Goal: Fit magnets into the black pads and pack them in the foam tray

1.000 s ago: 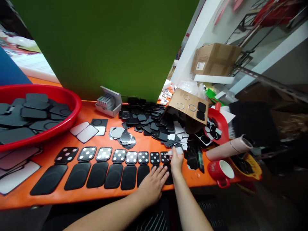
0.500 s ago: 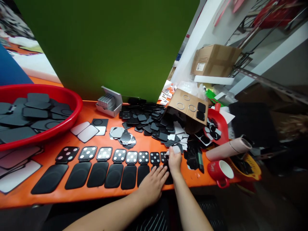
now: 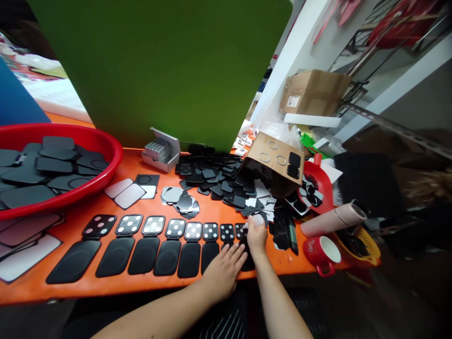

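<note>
Along the front of the orange table lies a row of opened black folding pads (image 3: pixel 143 255), their small upper squares (image 3: pixel 153 225) dotted with white or pale spots. My left hand (image 3: pixel 226 268) lies with fingers stretched over the lower pads at the row's right end. Beside it my right hand (image 3: pixel 256 237) is closed round a small white bottle (image 3: pixel 259 220), whose tip points left over the rightmost dotted square (image 3: pixel 241 230). Behind the row are a heap of black pieces (image 3: pixel 219 176) and a small pile of silvery discs (image 3: pixel 181 201).
A red basin (image 3: pixel 116 157) of dark pads stands at the left. An open white box (image 3: pixel 171 160) sits farther back. On the right are a cardboard box (image 3: pixel 270 155), a red tray (image 3: pixel 326 188), a pink flask (image 3: pixel 332 220), a red mug (image 3: pixel 315 253) and a yellow basket (image 3: pixel 372 247).
The view has shifted very slightly. Both hands keep nearly the same places, the left spread and the right round the bottle.
</note>
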A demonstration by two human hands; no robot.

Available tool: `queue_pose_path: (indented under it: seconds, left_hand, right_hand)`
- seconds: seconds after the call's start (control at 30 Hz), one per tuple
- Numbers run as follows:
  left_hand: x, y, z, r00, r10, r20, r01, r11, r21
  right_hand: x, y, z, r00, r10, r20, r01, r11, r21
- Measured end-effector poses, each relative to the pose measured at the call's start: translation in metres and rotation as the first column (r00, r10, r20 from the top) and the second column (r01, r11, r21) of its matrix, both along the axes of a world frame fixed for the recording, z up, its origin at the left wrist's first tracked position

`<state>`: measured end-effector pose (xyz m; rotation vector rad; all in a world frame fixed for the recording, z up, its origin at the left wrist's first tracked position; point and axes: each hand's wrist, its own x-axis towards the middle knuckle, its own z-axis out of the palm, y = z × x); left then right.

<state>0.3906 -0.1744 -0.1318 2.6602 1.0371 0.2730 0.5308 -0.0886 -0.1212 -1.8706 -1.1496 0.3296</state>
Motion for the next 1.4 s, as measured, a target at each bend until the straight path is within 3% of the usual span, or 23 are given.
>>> queue_pose_path:
  seconds: [0.33,0.67,1.03,1.4]
  left_hand:
    - [0.001,0.0,-0.009,0.999,0.004,0.043,-0.004,1.0,0.015]
    - [0.001,0.0,-0.005,1.0,0.0,0.006,0.0,1.0,0.018]
    - [0.001,-0.001,-0.005,1.0,0.008,0.024,-0.008,1.0,0.013]
    - [0.001,0.0,0.001,1.0,0.003,-0.005,-0.004,1.0,-0.01]
  right_hand:
    - [0.009,0.007,-0.008,0.961,-0.009,-0.277,0.015,1.0,0.021]
    - [0.001,0.002,-0.003,0.966,0.06,-0.253,-0.046,0.997,0.061]
    - [0.019,0.005,-0.016,0.895,-0.035,-0.445,0.064,0.997,0.051]
    - [0.008,-0.013,0.0,0.957,0.058,-0.283,-0.049,0.998,0.039]
